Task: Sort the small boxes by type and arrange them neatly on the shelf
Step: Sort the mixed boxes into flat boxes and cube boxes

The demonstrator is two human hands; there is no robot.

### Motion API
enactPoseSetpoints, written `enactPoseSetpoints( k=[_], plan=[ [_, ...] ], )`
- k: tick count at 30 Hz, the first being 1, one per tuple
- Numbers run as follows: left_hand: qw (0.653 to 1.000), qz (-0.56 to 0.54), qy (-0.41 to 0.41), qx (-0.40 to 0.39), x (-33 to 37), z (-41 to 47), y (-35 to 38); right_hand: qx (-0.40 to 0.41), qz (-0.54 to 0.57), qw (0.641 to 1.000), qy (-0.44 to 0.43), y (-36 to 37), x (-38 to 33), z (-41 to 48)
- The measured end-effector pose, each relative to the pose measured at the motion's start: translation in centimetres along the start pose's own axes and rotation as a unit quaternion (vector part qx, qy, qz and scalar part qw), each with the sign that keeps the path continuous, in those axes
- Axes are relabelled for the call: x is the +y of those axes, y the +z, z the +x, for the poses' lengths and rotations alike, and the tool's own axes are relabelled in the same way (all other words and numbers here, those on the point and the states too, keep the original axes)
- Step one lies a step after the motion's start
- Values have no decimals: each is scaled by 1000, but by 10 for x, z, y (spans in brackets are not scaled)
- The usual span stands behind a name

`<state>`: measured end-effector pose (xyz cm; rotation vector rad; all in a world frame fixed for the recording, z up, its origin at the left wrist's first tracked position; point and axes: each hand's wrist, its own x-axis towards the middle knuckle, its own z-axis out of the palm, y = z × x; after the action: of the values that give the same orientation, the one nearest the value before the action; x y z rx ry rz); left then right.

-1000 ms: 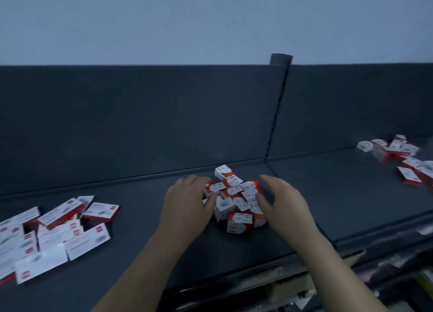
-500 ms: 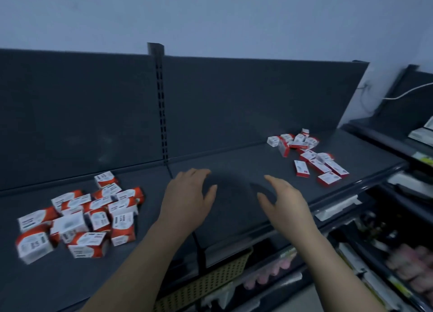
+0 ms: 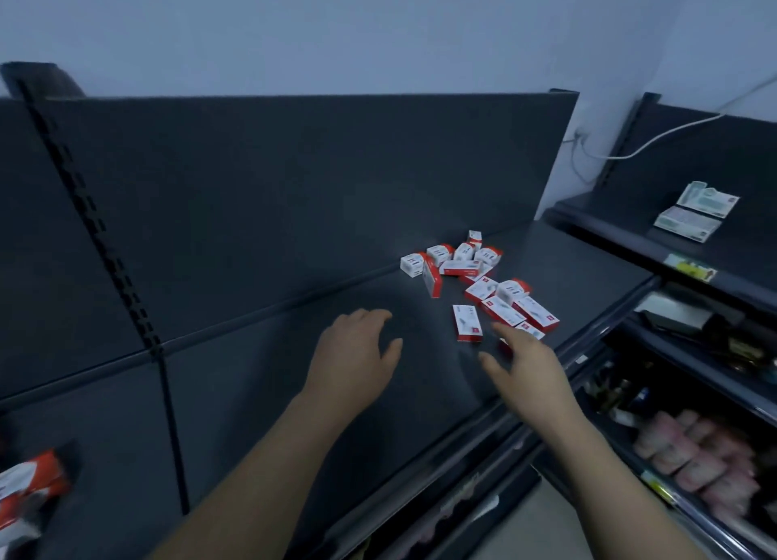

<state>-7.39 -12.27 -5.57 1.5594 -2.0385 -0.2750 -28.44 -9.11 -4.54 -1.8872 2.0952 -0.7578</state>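
- Head view, nearest: left hand [image 3: 353,362] & right hand [image 3: 527,370] both loose, fingers spread, holding nothing, over the shelf [image 3: 252,412].
- Bottom-left edge: blurred boxes [image 3: 29,488], red/white, type unreadable.
- Just past right hand: pile of small boxes [image 3: 483,290], long flat ones mixed w/ stubby ones, some tipped.
- Looks unsorted; sorting + lining up not yet done here.

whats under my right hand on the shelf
A red and white box pokes out from beneath the right hand. The rest of it is covered, and so is any contact.
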Motion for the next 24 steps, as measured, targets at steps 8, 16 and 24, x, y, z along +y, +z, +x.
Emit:
enactPoseSetpoints(
  k=[8, 16, 24],
  plan=[
    [993, 1, 25, -117, 30, 65, 55, -17, -27, 998, 45, 0, 64, 46],
    [970, 20, -4, -243, 50, 118, 104, -50, -67, 995, 50, 4, 104, 82],
    [982, -41, -94, -158, 47, 100, 112, -102, 14, 995, 0, 3, 109, 88]
  ],
)
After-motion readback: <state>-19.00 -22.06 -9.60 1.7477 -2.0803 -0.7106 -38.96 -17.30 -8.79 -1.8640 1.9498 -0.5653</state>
